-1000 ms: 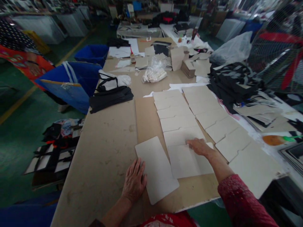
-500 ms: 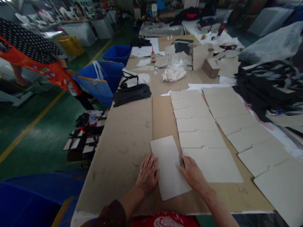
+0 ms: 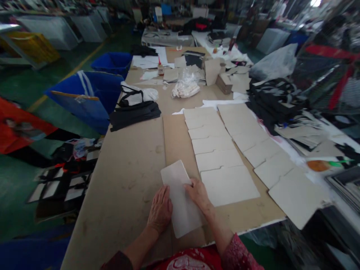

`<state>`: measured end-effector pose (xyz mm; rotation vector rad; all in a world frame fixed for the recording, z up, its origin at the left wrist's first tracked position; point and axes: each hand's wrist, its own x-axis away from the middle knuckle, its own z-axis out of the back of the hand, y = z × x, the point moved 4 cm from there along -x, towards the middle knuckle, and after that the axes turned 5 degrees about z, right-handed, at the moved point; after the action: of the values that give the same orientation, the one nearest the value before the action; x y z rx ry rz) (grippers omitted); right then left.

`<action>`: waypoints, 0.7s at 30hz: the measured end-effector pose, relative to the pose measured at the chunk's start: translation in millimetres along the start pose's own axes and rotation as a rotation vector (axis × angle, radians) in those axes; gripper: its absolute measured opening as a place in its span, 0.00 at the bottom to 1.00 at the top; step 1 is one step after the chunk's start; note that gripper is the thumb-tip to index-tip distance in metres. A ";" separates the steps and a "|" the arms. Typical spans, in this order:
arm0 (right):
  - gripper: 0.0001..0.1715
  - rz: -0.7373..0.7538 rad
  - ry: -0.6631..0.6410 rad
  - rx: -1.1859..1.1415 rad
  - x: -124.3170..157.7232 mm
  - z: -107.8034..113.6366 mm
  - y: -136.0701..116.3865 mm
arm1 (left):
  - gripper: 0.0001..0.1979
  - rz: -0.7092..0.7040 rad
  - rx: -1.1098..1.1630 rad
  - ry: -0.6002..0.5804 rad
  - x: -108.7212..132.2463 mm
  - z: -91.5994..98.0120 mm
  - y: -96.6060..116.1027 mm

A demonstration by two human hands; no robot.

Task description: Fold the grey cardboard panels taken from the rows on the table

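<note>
A grey cardboard panel (image 3: 182,210) with rounded corners lies at a slant near the table's front edge, between my two hands. Along its left edge, my left hand (image 3: 160,212) is closed against the board with the fingers close together. On the opposite edge, my right hand (image 3: 198,193) grips the board, thumb on top and the other fingers partly hidden. Just right of that hand, overlapping cardboard sheets (image 3: 227,185) with notched edges run away from me in a row. A second row of such sheets (image 3: 298,195) lies farther right, its nearest sheet jutting past the table edge.
Black fabric pieces (image 3: 135,115) lie at the table's left edge, beside a blue bin (image 3: 109,88). Farther back are a plastic bag (image 3: 185,88), a glue bottle (image 3: 160,69) and a cardboard stack (image 3: 224,83). A person in an orange apron (image 3: 22,127) is at far left.
The view has turned right, so the table appears farther left and more of the right side shows. My right thumb now lies over the panel's top face. The person has bent lower.
</note>
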<state>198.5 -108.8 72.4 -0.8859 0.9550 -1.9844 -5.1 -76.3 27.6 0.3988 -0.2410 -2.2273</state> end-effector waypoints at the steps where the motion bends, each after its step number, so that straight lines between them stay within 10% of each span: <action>1: 0.10 -0.004 -0.005 -0.055 3.5 -1.3 -4.4 | 0.32 0.015 0.009 0.013 -0.2 -1.3 -2.3; 5: 0.21 -0.050 0.069 -0.298 32.8 18.1 -3.5 | 0.33 0.042 0.010 0.058 -0.5 -2.8 -7.3; 9: 0.24 -0.202 0.596 -0.853 87.0 76.1 53.4 | 0.33 0.007 -0.022 0.044 -2.0 -2.0 -5.6; 13: 0.25 -0.368 1.021 -0.886 143.9 110.2 129.2 | 0.29 -0.006 -0.034 0.030 -5.5 -0.9 -3.5; 21: 0.24 -0.451 1.083 -0.783 166.7 91.6 177.2 | 0.25 -0.046 -0.068 0.046 -8.2 2.4 -0.2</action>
<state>250.4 -356.0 11.0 -0.3207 2.4243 -2.5253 -1.2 -69.7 31.5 0.4221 -0.1320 -2.2614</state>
